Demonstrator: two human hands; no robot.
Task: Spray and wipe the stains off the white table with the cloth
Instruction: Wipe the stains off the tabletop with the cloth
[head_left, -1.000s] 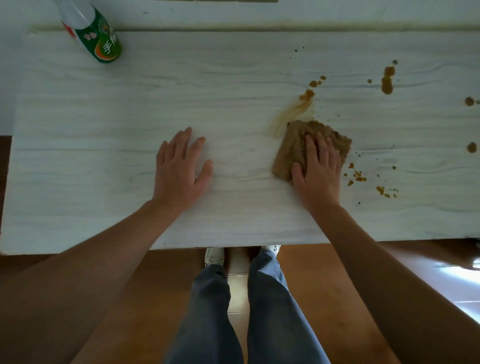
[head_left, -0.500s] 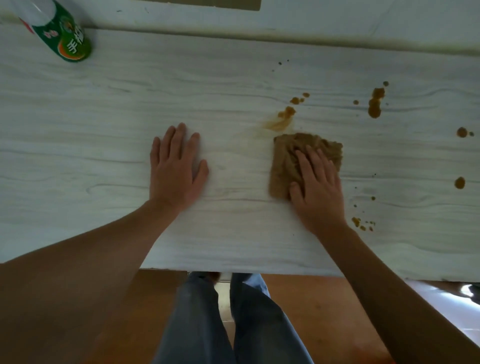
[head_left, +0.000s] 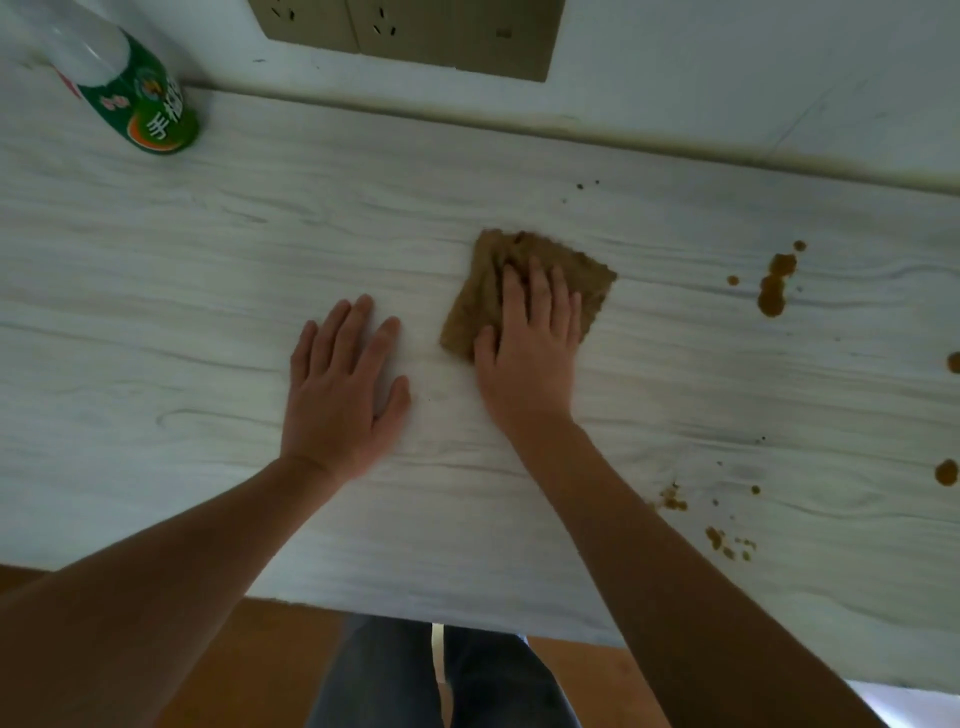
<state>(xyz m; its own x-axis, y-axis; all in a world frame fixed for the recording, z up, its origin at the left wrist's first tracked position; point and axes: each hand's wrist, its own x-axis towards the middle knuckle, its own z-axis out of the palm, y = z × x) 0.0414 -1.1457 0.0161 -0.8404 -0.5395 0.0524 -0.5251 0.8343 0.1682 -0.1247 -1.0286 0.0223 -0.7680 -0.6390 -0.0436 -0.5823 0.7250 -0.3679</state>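
A brown cloth (head_left: 488, 291) lies flat on the white wood-grain table (head_left: 208, 291) near its middle. My right hand (head_left: 530, 353) presses on the cloth's near half, fingers spread over it. My left hand (head_left: 340, 395) rests flat and open on the bare table just left of the cloth. Brown stains (head_left: 774, 283) sit to the right of the cloth, with more spots (head_left: 722, 540) near the front edge and further blobs (head_left: 945, 472) at the right border. A green and white spray bottle (head_left: 140, 98) stands at the far left corner.
The table's back edge meets a white wall with beige wall sockets (head_left: 410, 31). The front edge (head_left: 467, 618) runs above my grey-trousered legs (head_left: 415, 680) and a brown floor (head_left: 249, 670).
My right hand has pushed the cloth away from me and leftward over the smear and small spots behind it; they no longer show. The left hand stays flat. The camera has tilted up.
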